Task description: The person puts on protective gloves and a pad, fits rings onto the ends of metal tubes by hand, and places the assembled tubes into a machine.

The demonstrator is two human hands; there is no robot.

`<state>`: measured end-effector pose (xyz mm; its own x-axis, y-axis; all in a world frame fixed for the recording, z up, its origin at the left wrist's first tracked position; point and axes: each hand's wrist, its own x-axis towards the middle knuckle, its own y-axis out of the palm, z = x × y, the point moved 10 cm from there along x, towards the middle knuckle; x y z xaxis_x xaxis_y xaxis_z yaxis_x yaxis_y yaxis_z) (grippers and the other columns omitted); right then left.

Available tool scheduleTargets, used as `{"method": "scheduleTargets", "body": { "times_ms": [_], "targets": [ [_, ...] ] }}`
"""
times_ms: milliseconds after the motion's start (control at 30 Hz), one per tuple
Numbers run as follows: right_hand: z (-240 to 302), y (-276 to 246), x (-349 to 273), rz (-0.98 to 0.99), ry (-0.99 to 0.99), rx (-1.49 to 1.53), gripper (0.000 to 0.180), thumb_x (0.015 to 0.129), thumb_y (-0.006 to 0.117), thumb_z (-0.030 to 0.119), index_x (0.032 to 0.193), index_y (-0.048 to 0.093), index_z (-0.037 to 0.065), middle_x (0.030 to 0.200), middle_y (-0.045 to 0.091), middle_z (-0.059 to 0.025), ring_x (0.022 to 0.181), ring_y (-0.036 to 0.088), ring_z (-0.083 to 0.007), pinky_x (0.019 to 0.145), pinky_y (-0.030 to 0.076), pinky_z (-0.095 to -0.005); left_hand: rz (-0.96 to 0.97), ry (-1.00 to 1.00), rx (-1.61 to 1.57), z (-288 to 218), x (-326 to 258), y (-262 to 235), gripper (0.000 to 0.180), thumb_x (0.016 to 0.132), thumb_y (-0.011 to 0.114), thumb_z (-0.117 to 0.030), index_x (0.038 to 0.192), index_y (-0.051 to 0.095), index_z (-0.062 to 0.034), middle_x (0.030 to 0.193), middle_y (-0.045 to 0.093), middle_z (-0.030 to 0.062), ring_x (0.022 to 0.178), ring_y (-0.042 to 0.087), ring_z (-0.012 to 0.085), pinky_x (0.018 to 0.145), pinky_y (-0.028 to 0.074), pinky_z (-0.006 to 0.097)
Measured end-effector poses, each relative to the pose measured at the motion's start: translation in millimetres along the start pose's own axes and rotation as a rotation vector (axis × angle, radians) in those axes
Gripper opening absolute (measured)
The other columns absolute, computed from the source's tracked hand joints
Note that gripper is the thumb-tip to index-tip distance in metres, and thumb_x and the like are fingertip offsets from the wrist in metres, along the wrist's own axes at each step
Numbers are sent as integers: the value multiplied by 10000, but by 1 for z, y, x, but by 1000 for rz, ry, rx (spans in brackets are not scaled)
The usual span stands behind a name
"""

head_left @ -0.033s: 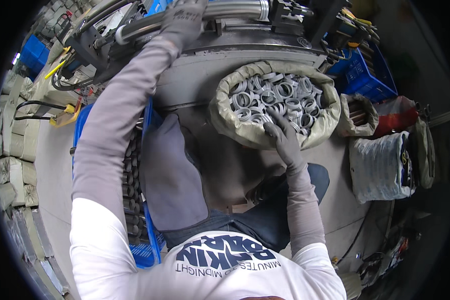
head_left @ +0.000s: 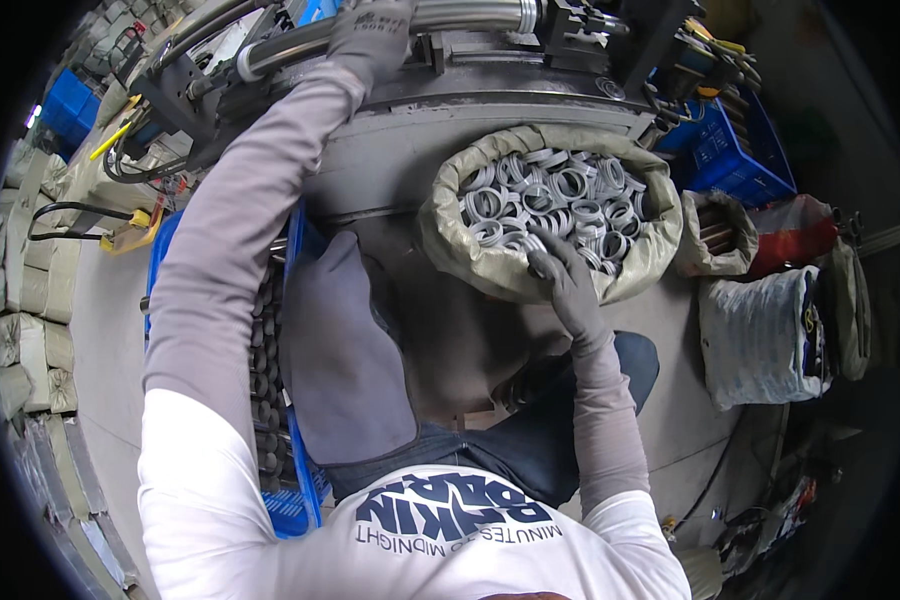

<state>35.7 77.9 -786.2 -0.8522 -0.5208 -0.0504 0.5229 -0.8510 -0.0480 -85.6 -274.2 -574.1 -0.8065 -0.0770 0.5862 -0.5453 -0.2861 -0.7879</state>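
Note:
My left hand point(head_left: 372, 38), in a grey glove, reaches to the machine at the top and is closed around a shiny metal tube point(head_left: 470, 17). Its fingertips run out at the upper edge. A pale ring point(head_left: 245, 65) sits round the tube's left end. My right hand point(head_left: 573, 290), gloved too, is over the near rim of an open woven sack point(head_left: 450, 240) full of grey metal rings point(head_left: 570, 185). Thumb and forefinger are apart, with their tips at the nearest rings. Nothing shows as held in that hand.
Left of my leg stands a blue crate point(head_left: 305, 470) of dark tubes. Another blue crate point(head_left: 735, 160) is at the far right, beside a small sack of brown tubes point(head_left: 715, 235) and a white sack point(head_left: 760, 335). The machine bed point(head_left: 500, 85) runs along the top.

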Motion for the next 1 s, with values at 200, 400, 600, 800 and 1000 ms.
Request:
{"method": "scheduleTargets", "body": {
  "times_ms": [200, 400, 600, 800, 1000],
  "targets": [
    [6, -17, 9, 38, -119, -212, 517, 974, 614, 117, 1479, 569, 17, 1406, 597, -157, 1299, 556, -256, 1114, 422, -366, 51, -36, 38, -15, 76, 64, 328, 912, 613, -116, 1237, 651, -107, 1261, 686, 183, 1209, 661, 336, 1025, 503, 498],
    [-2, 8, 15, 200, -9, 169, 592, 992, 574, 99, 1572, 475, 25, 1489, 577, -154, 1281, 581, -239, 1090, 460, -341, 6, 244, 249, -7, 63, 113, 444, 894, 636, -165, 1324, 629, -55, 1376, 636, 200, 1355, 574, 335, 1146, 451, 477],
    [-10, -2, 18, 138, 27, 67, 618, 931, 655, 116, 1527, 530, 9, 1415, 625, -154, 1135, 661, -191, 1004, 526, -328, 18, 249, -131, -11, -46, 24, 622, 866, 714, -147, 1463, 540, -131, 1475, 578, 159, 1367, 543, 370, 1149, 427, 496],
    [5, -11, -3, 60, 2, 391, 456, 922, 650, 59, 1377, 629, 51, 1353, 624, -154, 1110, 675, -239, 947, 597, -374, 104, 113, -149, 144, -224, -37, 461, 911, 632, -160, 1371, 620, -125, 1346, 643, 128, 1277, 598, 336, 1104, 463, 472],
    [15, 12, 5, 137, -133, 416, 535, 1033, 613, 254, 1486, 503, -9, 1457, 546, -207, 1207, 657, -326, 1014, 595, -460, 605, -117, 46, 275, -475, -37, 487, 862, 679, -123, 1342, 613, -85, 1358, 629, 131, 1275, 585, 322, 1103, 454, 455]
  ]
}}
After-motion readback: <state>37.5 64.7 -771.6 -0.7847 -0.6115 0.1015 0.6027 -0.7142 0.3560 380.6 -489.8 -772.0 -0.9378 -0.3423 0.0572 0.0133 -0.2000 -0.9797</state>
